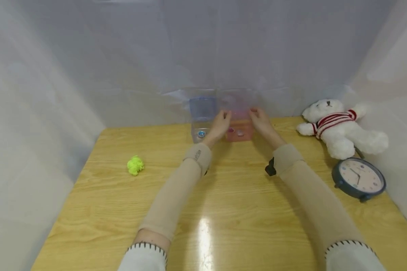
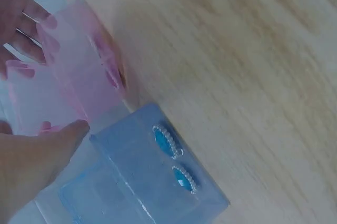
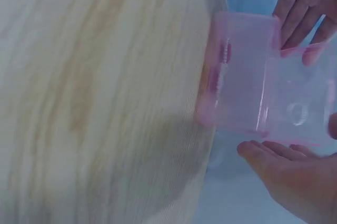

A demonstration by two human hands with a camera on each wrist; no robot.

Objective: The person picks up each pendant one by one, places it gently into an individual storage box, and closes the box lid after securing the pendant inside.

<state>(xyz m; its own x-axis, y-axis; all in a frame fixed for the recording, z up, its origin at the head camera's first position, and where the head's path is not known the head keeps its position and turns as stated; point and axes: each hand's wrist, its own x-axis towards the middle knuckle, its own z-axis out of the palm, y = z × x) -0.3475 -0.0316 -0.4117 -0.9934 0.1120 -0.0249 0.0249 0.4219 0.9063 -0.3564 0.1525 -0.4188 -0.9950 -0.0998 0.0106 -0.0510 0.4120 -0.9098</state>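
At the table's back edge stands a pink see-through box with its hinged lid raised. Small pink jewelled pieces lie inside it. My left hand is at the lid's left side, straight fingertips overlapping its edge in the right wrist view. On the opposite side is my right hand, fingers extended beside the lid and thumb by its far edge. Left of the pink box, a blue see-through box also has its lid up and contains two blue stones rimmed with small beads.
A fluffy yellow-green ball lies on the table's left part. At the right are a white teddy bear in a striped top and a round clock. A pale sheet hangs behind the boxes.
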